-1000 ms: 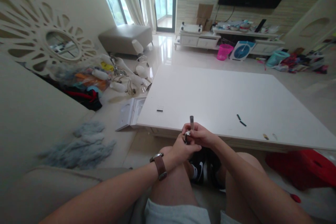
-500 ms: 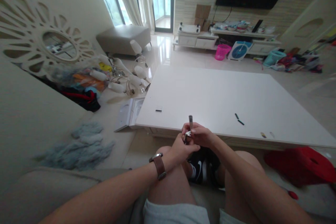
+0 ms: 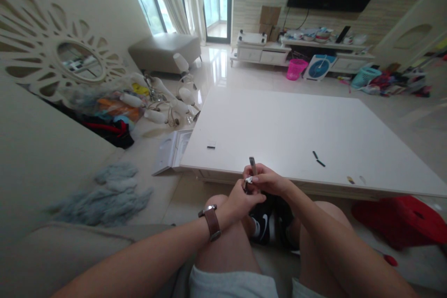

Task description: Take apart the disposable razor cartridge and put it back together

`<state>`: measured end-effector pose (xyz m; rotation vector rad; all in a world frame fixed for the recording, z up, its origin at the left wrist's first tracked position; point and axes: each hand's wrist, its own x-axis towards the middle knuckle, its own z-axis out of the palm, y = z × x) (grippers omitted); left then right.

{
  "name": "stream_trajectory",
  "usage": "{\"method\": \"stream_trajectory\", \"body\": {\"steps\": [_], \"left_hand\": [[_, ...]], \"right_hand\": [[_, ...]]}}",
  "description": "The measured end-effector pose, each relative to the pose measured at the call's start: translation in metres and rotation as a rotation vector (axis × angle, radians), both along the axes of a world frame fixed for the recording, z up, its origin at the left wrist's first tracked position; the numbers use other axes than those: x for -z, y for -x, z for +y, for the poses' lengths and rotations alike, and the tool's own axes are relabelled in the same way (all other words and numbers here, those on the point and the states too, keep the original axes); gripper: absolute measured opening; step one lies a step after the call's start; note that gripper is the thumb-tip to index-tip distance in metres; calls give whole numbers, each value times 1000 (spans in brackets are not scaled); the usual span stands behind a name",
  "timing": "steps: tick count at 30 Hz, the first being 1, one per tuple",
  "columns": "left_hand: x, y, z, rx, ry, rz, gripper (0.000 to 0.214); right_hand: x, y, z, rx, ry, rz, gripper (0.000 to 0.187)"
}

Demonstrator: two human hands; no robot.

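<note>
My left hand [image 3: 243, 198], with a brown-strapped watch [image 3: 211, 222] on its wrist, is closed around a small white-and-dark piece [image 3: 247, 180]. Its exact kind is too small to make out. My right hand [image 3: 268, 180] meets it from the other side, thumb against the white part. A slim grey tool [image 3: 253, 165] with a dark end sticks up from the right fingers; its lower part is hidden. Both hands are above my knees, at the near edge of the white table [image 3: 279, 125].
Two short dark strips [image 3: 318, 158] lie on the table, with a small yellow-and-dark piece [image 3: 350, 179] farther right. Toward the left is a small white piece with a dark edge [image 3: 211, 145]. A red stool [image 3: 405, 219] stands at right; an open white box [image 3: 171, 151] lies on the floor.
The grey tool now leans more to the left, and the white piece has turned slightly between the fingers. Both hands keep their hold in nearly the same place.
</note>
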<state>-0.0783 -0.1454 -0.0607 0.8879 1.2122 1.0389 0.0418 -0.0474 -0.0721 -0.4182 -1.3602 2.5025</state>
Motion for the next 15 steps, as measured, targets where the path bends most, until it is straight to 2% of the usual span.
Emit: {"method": "stream_trajectory", "body": {"steps": [3,7,10,15], "left_hand": [[1,0,-2,-32,17,42,27],[2,1,-5,9,-22,89,24],[3,2,-6,-12,4,146,26],[-2,3,-6,12,-12,197,23]], "right_hand": [[0,-1,1,3,-54,-3,36],[1,-2,1,-1,-124,-26,36],[2,-3,2,5,-154,-52,37],[2,-4,3,-7,-187,-82,37]]}}
